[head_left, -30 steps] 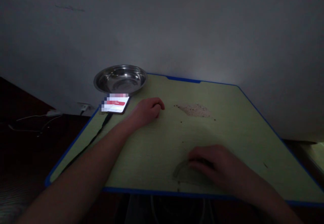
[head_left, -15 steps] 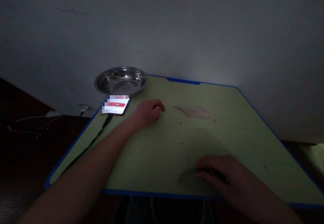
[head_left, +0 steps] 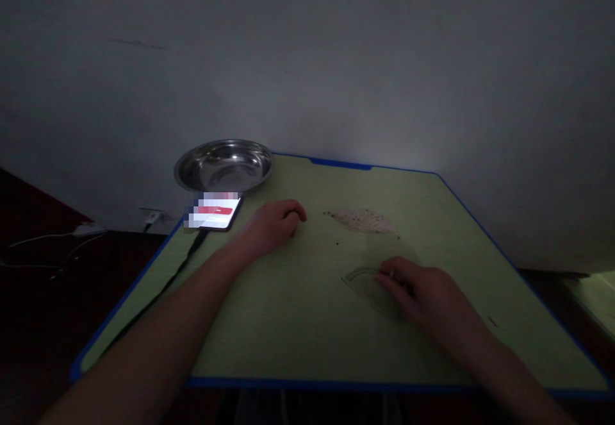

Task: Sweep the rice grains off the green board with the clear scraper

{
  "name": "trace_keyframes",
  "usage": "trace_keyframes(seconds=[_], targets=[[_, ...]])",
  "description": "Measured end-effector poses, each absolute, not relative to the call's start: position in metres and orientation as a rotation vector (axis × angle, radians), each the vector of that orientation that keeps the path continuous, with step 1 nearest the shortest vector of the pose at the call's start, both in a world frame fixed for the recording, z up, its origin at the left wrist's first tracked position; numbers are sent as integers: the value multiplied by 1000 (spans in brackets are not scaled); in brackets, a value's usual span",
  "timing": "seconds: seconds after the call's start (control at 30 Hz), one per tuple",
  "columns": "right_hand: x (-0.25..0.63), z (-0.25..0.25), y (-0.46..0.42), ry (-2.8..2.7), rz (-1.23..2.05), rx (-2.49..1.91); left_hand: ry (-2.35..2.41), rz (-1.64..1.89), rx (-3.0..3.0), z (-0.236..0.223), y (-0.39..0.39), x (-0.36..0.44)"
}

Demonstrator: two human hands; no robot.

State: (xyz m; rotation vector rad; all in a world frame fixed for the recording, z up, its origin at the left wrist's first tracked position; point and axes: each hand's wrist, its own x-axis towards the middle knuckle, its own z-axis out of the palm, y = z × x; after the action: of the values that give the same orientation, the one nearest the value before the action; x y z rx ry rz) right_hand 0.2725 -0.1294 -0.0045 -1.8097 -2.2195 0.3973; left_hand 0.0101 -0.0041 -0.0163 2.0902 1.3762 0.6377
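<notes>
A clear, thin-rimmed round piece (head_left: 368, 284), perhaps a plastic lid, is pinched at its edge by my right hand (head_left: 423, 290). It lies low over or against the tabletop, and its far side is hard to make out. My left hand (head_left: 278, 225) rests on the table with its fingers curled in, and nothing shows in them. Between and beyond the hands lies a flat heap of pale small grains (head_left: 365, 221) mixed with dark specks. A few dark specks (head_left: 337, 243) lie loose around the heap.
The pale table (head_left: 269, 329) has a blue edge and stands against a wall. At its back left is a steel basin (head_left: 225, 167), with a lit phone (head_left: 218, 212) in front and a black cable (head_left: 177, 271) running along the left side. A thin dark sliver (head_left: 492, 321) lies at right.
My right hand has slid the clear piece forward, away from the table's near edge toward the grains. The left hand stays in place on the table. The whole view has shifted slightly.
</notes>
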Motion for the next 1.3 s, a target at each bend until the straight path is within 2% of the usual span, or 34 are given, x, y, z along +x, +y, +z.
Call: trace_keyframes(seconds=[0.1, 0.23, 0.63, 0.9, 1.07, 1.3], targets=[[291, -3, -123, -2182, 396, -1810, 1373, 630, 2088, -15, -5, 11], [298, 3, -104, -2186, 547, -1715, 1371, 639, 2097, -16, -5, 10], [248, 17, -33, -2381, 475, -1537, 1384, 625, 2090, -13, -6, 9], [251, 24, -58, -2486, 715, -1376, 1410, 598, 2132, -14, -6, 11], [267, 30, -88, -2392, 821, -1477, 1388, 607, 2119, -16, -5, 11], [283, 13, -116, -2379, 826, -1633, 1378, 626, 2070, -15, -6, 11]])
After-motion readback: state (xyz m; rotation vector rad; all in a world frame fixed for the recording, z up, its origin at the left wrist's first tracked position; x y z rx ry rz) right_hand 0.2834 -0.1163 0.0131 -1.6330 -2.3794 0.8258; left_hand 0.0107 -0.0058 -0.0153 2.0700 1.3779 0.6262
